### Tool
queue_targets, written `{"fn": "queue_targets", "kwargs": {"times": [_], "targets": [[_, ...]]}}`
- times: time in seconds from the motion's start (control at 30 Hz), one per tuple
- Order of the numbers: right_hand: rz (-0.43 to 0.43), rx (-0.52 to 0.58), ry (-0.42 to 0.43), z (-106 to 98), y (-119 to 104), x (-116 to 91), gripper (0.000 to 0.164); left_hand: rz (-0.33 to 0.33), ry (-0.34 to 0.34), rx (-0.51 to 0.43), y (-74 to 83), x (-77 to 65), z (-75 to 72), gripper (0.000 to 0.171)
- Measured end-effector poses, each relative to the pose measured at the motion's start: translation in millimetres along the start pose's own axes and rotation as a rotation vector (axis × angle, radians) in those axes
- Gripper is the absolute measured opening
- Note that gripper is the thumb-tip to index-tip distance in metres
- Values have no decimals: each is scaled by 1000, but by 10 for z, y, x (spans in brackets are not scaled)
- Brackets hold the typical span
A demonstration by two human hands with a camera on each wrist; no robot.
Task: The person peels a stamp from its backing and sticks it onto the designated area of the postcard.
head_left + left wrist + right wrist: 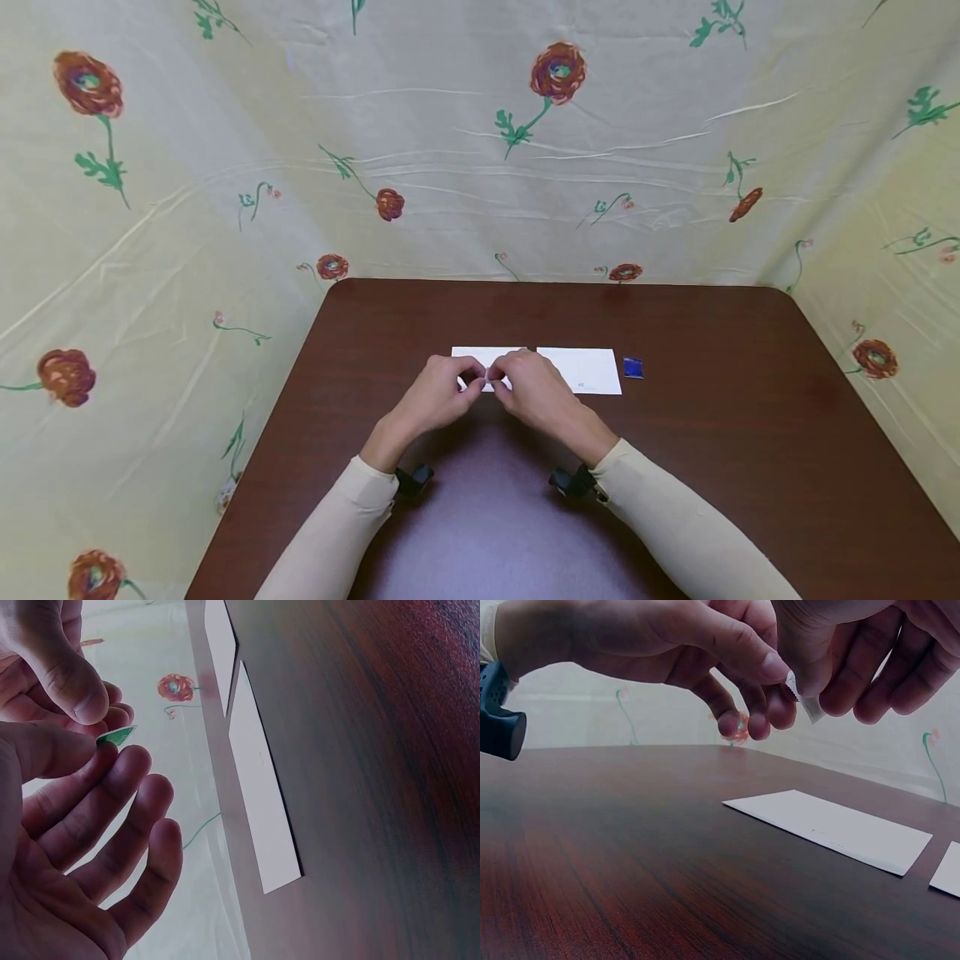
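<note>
Both hands are raised together over the table. My left hand [441, 390] pinches a small, thin, stamp-like piece [116, 736] between thumb and forefinger, its other fingers loosely bent. One face of the piece is green; the right wrist view shows a pale side with a toothed edge. My right hand [538, 390] pinches the same piece at its other end, fingertips meeting those of the left. Just beyond the hands lie two white rectangular papers, the left paper [487, 353] partly covered by the hands and the right paper [585, 371] bearing a faint small mark.
A small blue square [633, 367] lies to the right of the papers. The brown table [720, 467] has rounded far corners, and a flowered cloth [450, 125] hangs around it. Dark wrist-worn devices [415, 479] sit at both cuffs.
</note>
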State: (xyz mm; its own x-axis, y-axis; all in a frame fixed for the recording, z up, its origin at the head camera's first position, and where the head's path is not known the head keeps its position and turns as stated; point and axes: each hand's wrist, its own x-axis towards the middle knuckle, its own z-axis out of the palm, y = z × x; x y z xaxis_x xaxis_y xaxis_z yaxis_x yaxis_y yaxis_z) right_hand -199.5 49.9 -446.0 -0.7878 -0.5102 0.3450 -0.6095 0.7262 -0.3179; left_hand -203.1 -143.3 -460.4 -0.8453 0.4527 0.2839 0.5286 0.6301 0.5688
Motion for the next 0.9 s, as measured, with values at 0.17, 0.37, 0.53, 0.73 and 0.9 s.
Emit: {"fn": "queue_targets", "kwargs": {"times": [0.17,0.37,0.53,0.73,0.9], "targets": [[-4,0,1,5,-3,-1,5,-6,11,25,1,0,2,8],[-10,-5,-3,5,-10,-4,4,-12,16,44,17,-4,-5,8],[-2,-15,-10,7,-6,-2,5,-12,7,69,25,-2,-9,7],[2,-21,-9,10,-8,-8,6,-11,11,73,25,-12,-6,7],[-7,-17,11,17,-13,-22,7,-7,8,54,22,-30,5,7]]}}
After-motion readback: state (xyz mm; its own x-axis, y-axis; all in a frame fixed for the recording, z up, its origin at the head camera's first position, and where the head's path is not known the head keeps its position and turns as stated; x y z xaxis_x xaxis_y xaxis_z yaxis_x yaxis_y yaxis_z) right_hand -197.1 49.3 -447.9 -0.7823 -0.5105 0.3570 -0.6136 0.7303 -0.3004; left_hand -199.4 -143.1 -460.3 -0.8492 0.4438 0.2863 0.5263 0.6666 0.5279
